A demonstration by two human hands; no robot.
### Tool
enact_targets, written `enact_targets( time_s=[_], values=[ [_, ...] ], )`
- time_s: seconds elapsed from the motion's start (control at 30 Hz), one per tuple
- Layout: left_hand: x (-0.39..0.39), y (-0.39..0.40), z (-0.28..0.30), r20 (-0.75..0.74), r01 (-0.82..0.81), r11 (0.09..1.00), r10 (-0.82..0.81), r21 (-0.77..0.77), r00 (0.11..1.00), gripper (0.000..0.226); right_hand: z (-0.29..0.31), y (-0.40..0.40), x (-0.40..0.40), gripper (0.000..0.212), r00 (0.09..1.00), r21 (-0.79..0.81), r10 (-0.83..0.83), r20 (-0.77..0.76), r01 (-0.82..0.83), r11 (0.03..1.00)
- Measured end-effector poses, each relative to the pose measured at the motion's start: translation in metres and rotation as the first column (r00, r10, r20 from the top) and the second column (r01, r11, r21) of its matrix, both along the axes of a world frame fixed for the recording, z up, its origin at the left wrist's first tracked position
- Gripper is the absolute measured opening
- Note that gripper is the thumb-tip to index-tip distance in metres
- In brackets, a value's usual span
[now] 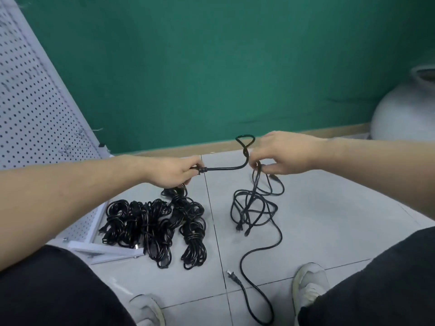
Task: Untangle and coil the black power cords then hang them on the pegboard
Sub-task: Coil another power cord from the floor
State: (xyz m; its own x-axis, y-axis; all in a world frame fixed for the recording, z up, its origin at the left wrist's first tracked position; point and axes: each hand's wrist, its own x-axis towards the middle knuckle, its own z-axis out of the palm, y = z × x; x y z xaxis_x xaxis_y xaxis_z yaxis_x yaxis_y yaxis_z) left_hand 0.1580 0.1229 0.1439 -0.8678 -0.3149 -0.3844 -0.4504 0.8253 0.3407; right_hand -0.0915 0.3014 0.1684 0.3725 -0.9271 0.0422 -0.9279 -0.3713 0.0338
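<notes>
Left hand (173,169) grips plug end of black cord (226,168), fingers curled round it. Right hand (282,152) pinches same cord at small loop, above floor (317,220). Rest of cord dangles in loose tangle to floor. Coiled cords (155,229) piled beside pegboard (30,102).

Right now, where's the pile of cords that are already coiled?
In the head view the coiled cords lie on the floor at lower left, below the left hand, beside the pegboard base.
</notes>
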Motion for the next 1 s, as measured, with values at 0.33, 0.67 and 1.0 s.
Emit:
enact_targets(
  time_s=[0.33,0.67,1.0],
  values=[
    [0.007,0.014,0.021,0.089,0.041,0.966,-0.018,-0.254,0.996,0.022,0.011,0.011,-0.004,0.066,0.941,0.248,-0.181,-0.285,0.255,0.935],
    [-0.016,0.053,0.031,-0.123,-0.045,0.944,0.005,-0.326,0.992,0.04,-0.006,0.007,0.026,0.039,0.53,0.453,-0.803,0.273,0.666,0.593],
    [-0.018,0.028,0.01,0.128,-0.346,0.929,0.362,-0.13,0.923,0.021,0.014,0.022,0.001,0.018,0.244,0.613,-0.689,0.682,0.323,0.721]
  ],
)
